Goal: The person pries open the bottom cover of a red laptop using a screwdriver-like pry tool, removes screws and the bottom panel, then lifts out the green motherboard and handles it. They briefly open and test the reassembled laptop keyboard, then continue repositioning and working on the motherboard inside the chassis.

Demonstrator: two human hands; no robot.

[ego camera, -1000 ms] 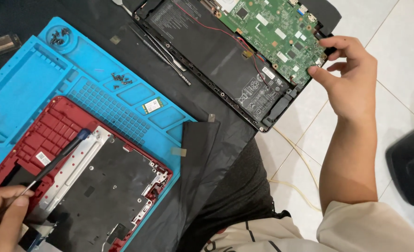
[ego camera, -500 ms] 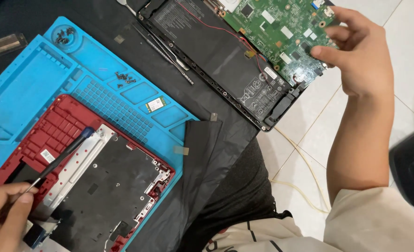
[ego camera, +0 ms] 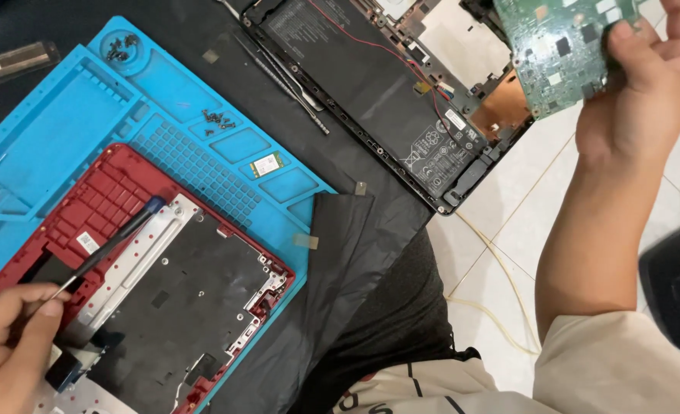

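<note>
My right hand point(ego camera: 640, 92) grips a green circuit board point(ego camera: 558, 47) and holds it lifted above the open black laptop base point(ego camera: 401, 115), which shows its flat black battery and a bare copper-coloured patch where the board lay. My left hand point(ego camera: 10, 349), at the bottom left, pinches a thin dark screwdriver point(ego camera: 110, 241) that lies slanted over a red laptop shell point(ego camera: 117, 199) with a black and silver inner plate. That shell rests on a blue silicone work mat point(ego camera: 87, 100).
Small screws point(ego camera: 217, 119) and a little card module point(ego camera: 265, 164) sit in the mat's trays. Metal tweezers point(ego camera: 286, 73) lie between mat and laptop base. A black cloth point(ego camera: 347, 253) covers the surface. White floor tiles, a pale cable point(ego camera: 501, 268) and a dark object point(ego camera: 677, 280) lie to the right.
My right hand has lifted the green circuit board up and out of the black laptop base, exposing the bay beneath. My left hand and the screwdriver stayed over the red shell.
</note>
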